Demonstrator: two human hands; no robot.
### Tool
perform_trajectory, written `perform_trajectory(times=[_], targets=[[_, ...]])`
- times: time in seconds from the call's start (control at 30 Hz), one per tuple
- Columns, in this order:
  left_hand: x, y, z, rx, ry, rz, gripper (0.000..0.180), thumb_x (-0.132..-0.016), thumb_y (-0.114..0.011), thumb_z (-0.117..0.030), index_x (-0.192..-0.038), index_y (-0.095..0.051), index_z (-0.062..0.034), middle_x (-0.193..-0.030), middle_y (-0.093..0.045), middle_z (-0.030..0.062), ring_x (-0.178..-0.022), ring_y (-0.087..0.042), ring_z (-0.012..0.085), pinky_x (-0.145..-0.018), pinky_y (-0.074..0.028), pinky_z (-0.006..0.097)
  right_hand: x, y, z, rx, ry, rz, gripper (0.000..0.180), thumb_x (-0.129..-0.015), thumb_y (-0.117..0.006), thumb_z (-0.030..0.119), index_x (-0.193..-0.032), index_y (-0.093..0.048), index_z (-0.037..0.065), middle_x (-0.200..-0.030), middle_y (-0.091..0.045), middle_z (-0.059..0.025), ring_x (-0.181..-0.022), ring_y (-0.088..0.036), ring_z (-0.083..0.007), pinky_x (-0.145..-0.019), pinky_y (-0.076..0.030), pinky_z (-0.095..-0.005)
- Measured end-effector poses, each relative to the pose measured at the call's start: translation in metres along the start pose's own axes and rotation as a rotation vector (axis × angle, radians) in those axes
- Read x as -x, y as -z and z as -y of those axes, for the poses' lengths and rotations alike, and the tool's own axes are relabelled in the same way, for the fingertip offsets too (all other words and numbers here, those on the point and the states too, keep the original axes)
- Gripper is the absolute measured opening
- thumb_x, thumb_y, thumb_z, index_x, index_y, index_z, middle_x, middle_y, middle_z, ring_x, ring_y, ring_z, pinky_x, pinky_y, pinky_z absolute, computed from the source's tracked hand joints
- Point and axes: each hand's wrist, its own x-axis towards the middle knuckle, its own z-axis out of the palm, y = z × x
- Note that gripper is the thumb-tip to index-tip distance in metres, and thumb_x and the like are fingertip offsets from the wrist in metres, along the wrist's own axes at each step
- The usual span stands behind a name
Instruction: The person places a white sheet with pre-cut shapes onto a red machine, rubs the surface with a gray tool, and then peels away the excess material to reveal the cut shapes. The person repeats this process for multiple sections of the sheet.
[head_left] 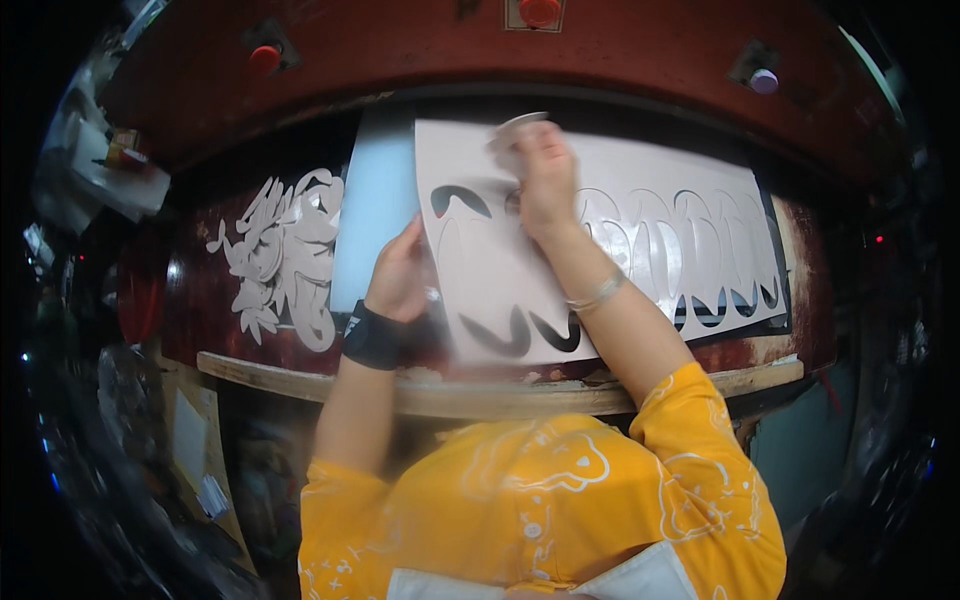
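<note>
A pale, wide sheet [640,165] with rows of curved cut-outs lies before me, its left part smeared by motion. At its left edge is my left hand [398,278], closed on the sheet, some of its fingers hidden. Above the sheet's upper left part, my right hand [548,185] grips a pale curved cut piece [520,128], which is blurred. Dark openings show in the sheet below both hands. Several more curved outlines run across its right half, partly still filled with material.
A heap of loose curved pale pieces [285,255] sits on the dark red table at the left. Between heap and sheet is a light blue board [375,190]. A red machine beam [420,60] with round buttons spans the back; a wooden strip [500,400] edges the front.
</note>
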Motion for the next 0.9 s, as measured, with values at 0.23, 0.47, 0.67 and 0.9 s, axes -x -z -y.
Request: perform_trajectory(times=[0.23, 0.47, 0.67, 0.9], targets=[[0.001, -0.017, 0.009, 0.106, 0.074, 0.089, 0.045, -0.098, -0.042, -0.037, -0.120, -0.053, 0.0012, -0.111, -0.063, 0.0126, -0.098, -0.062, 0.0229, -0.086, -0.050, 0.034, 0.039, 0.013, 0.046, 0.915, -0.218, 0.301, 0.036, -0.082, -0.064, 0.034, -0.091, -0.057, 0.000, -0.069, -0.058, -0.0086, -0.058, -0.055, -0.0167, -0.055, -0.047, -0.0303], [-0.003, -0.016, 0.007, -0.230, 0.056, -0.097, 0.032, -0.096, -0.049, -0.023, -0.115, -0.054, 0.0014, -0.104, -0.063, 0.0122, -0.089, -0.065, 0.0217, -0.078, -0.054, 0.033, 0.052, 0.009, 0.049, 1.166, -0.113, 0.434, 0.060, -0.072, -0.071, 0.039, -0.104, -0.057, -0.009, -0.079, -0.063, -0.0211, -0.074, -0.064, -0.0299, -0.067, -0.050, -0.0358], [-0.004, -0.010, 0.017, -0.085, 0.019, -0.035, 0.028, -0.097, -0.046, -0.019, -0.120, -0.050, -0.0023, -0.110, -0.060, 0.0118, -0.097, -0.062, 0.0219, -0.084, -0.052, 0.035, 0.052, 0.001, 0.053, 1.251, -0.122, 0.413, 0.063, -0.072, -0.071, 0.039, -0.109, -0.057, -0.010, -0.084, -0.064, -0.0216, -0.079, -0.065, -0.0309, -0.069, -0.051, -0.0355], [0.000, -0.020, 0.020, -0.133, -0.001, -0.054, 0.031, -0.098, -0.044, -0.018, -0.125, -0.046, -0.0045, -0.116, -0.056, 0.0099, -0.101, -0.059, 0.0217, -0.085, -0.051, 0.035, 0.051, 0.010, 0.038, 1.309, -0.099, 0.432, 0.055, -0.072, -0.071, 0.039, -0.098, -0.061, -0.008, -0.085, -0.065, -0.0216, -0.078, -0.065, -0.0317, -0.068, -0.051, -0.0364]])
